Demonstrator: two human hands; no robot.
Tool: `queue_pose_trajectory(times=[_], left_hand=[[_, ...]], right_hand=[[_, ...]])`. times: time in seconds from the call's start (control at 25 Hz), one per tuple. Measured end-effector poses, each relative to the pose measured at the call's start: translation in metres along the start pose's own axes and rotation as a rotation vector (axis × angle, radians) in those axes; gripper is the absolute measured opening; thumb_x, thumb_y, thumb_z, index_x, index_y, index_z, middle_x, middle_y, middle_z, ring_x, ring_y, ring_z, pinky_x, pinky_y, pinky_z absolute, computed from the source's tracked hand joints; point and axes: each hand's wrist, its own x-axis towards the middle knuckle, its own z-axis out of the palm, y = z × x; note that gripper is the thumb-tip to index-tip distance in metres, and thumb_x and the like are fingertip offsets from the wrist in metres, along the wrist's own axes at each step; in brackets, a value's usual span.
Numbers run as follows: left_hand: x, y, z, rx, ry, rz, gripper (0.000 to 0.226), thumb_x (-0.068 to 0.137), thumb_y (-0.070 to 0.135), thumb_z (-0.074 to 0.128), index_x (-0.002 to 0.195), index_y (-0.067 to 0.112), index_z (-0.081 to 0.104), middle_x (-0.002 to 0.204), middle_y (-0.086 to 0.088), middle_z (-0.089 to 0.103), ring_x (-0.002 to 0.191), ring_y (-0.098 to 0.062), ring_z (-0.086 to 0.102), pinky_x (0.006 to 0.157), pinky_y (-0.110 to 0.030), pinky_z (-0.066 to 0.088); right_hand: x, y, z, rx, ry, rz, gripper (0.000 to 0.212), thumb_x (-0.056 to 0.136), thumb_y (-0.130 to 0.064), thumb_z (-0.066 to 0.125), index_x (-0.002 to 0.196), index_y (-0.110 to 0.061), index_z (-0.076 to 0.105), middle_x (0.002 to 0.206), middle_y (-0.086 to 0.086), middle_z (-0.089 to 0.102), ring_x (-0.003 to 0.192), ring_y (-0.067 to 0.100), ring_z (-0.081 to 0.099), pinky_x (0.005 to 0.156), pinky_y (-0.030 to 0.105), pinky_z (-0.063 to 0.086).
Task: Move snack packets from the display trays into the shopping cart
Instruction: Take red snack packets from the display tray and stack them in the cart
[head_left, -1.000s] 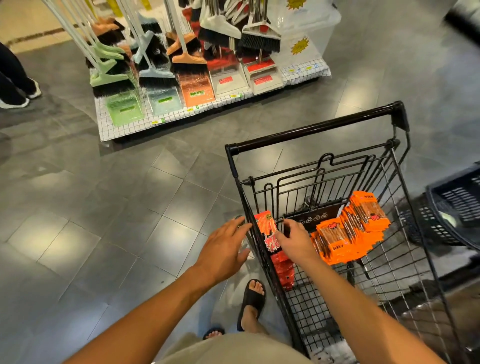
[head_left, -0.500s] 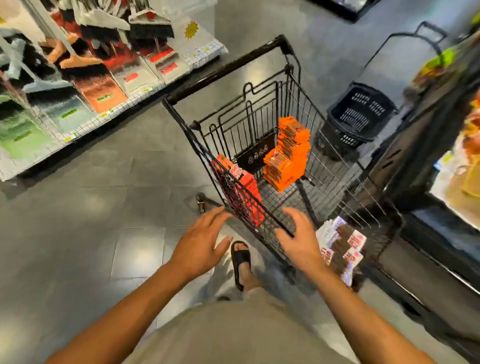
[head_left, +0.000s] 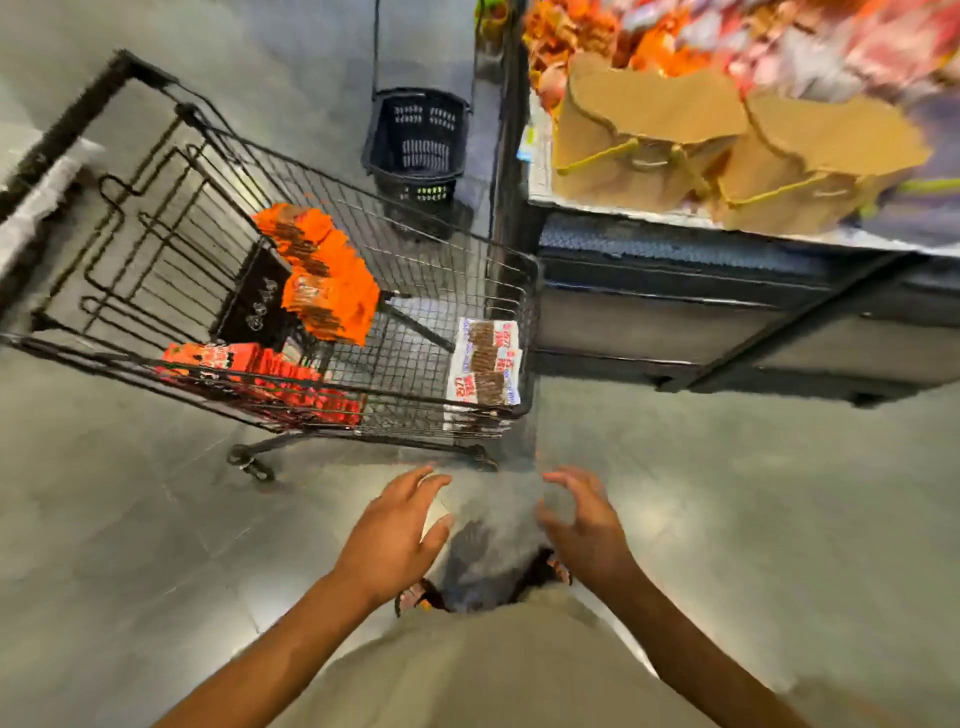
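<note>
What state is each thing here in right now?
Left hand: open, empty.
Right hand: open, empty, fingers loosely curled.
Shopping cart: upright, partly loaded.
Orange packets: piled inside the cart.
Red packets: lined along cart's near side.
White-and-brown packets: stacked in cart's corner.
Black basket: upright on the floor.
Cardboard boxes: flaps open, on shelf.

Glossy grey tiled floor, black plastic basket beside dark shelving.

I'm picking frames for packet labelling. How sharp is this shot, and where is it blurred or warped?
In the head view, motion blur smears the display shelf at upper right, leaving its packets unreadable; the shopping cart is sharper, with the white packets' print partly legible; wide-angle bending bows the cart's rails; soft reflections patch the floor.
</note>
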Motion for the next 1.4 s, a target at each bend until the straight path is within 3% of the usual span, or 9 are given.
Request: queue_pose_trajectory(times=[0.16, 0.36, 0.44, 0.56, 0.68, 0.84, 0.92, 1.16, 1.4], left_hand=[[0.054, 0.073, 0.023, 0.074, -0.135, 0.188, 0.063, 0.096, 0.057, 0.036, 0.151, 0.028, 0.045, 0.164, 0.002, 0.034, 0.148, -0.02, 0.037, 0.118, -0.037, 0.035], [0.116, 0.181, 0.058, 0.141, -0.214, 0.344, 0.068, 0.093, 0.063, 0.03, 0.151, 0.03, 0.044, 0.166, 0.006, 0.029, 0.149, -0.018, 0.034, 0.119, -0.036, 0.032], [0.133, 0.218, 0.077, 0.162, -0.237, 0.385, 0.067, 0.094, 0.062, 0.03, 0.152, 0.031, 0.042, 0.166, 0.005, 0.027, 0.15, -0.017, 0.031, 0.119, -0.034, 0.03], [0.147, 0.257, 0.1, 0.164, -0.256, 0.39, 0.068, 0.095, 0.063, 0.028, 0.152, 0.03, 0.041, 0.166, 0.006, 0.026, 0.152, -0.014, 0.027, 0.119, -0.025, 0.021], [0.162, 0.286, 0.116, 0.126, -0.254, 0.37, 0.067, 0.094, 0.063, 0.03, 0.151, 0.03, 0.043, 0.165, 0.005, 0.029, 0.151, -0.014, 0.029, 0.12, -0.025, 0.022], [0.203, 0.322, 0.132, 0.1, -0.236, 0.368, 0.051, 0.102, 0.048, 0.049, 0.15, 0.034, 0.042, 0.164, 0.009, 0.028, 0.15, -0.011, 0.029, 0.118, -0.024, 0.026], [0.234, 0.342, 0.138, 0.085, -0.24, 0.389, 0.05, 0.102, 0.047, 0.05, 0.149, 0.035, 0.043, 0.164, 0.01, 0.028, 0.15, -0.011, 0.03, 0.119, -0.025, 0.026], [0.381, 0.424, 0.153, 0.13, -0.307, 0.493, 0.051, 0.102, 0.049, 0.048, 0.151, 0.037, 0.04, 0.166, 0.011, 0.024, 0.152, -0.013, 0.026, 0.121, -0.032, 0.028], [0.526, 0.533, 0.119, 0.109, -0.297, 0.744, 0.055, 0.099, 0.058, 0.039, 0.151, 0.037, 0.038, 0.164, 0.013, 0.026, 0.15, -0.013, 0.03, 0.12, -0.044, 0.035]], right_hand=[[-0.045, 0.059, -0.043, 0.053, 0.254, 0.067, 0.034, 0.083, -0.041, 0.062, 0.113, -0.025, 0.065, 0.119, -0.016, 0.056, 0.117, -0.001, 0.052, 0.101, 0.015, 0.037], [-0.077, 0.125, -0.11, 0.137, 0.471, 0.122, 0.029, 0.078, -0.03, 0.065, 0.105, -0.021, 0.069, 0.113, -0.012, 0.057, 0.114, -0.016, 0.048, 0.1, 0.006, 0.034], [-0.077, 0.15, -0.143, 0.13, 0.517, 0.161, 0.025, 0.079, -0.022, 0.07, 0.102, -0.014, 0.071, 0.112, 0.0, 0.059, 0.113, -0.019, 0.047, 0.099, 0.003, 0.033], [-0.065, 0.184, -0.191, 0.133, 0.496, 0.211, 0.035, 0.078, -0.004, 0.08, 0.101, -0.027, 0.068, 0.113, -0.002, 0.058, 0.111, -0.012, 0.051, 0.098, 0.001, 0.031], [-0.043, 0.207, -0.241, 0.148, 0.422, 0.27, 0.031, 0.084, -0.012, 0.076, 0.103, -0.035, 0.065, 0.119, -0.011, 0.054, 0.113, 0.001, 0.054, 0.097, 0.004, 0.031], [-0.012, 0.233, -0.29, 0.202, 0.418, 0.311, 0.027, 0.086, -0.014, 0.074, 0.101, -0.035, 0.067, 0.119, -0.023, 0.05, 0.114, -0.002, 0.055, 0.091, -0.001, 0.031], [-0.001, 0.245, -0.308, 0.217, 0.426, 0.317, 0.025, 0.087, -0.016, 0.074, 0.103, -0.035, 0.067, 0.122, -0.022, 0.049, 0.116, -0.002, 0.054, 0.094, 0.001, 0.033], [0.043, 0.285, -0.364, 0.327, 0.44, 0.399, 0.024, 0.082, -0.028, 0.068, 0.105, -0.036, 0.067, 0.124, -0.018, 0.052, 0.118, -0.006, 0.051, 0.103, 0.03, 0.044], [0.129, 0.299, -0.457, 0.292, 0.643, 0.402, 0.029, 0.076, -0.037, 0.062, 0.103, -0.029, 0.071, 0.121, -0.012, 0.057, 0.116, -0.006, 0.053, 0.097, 0.026, 0.045]])
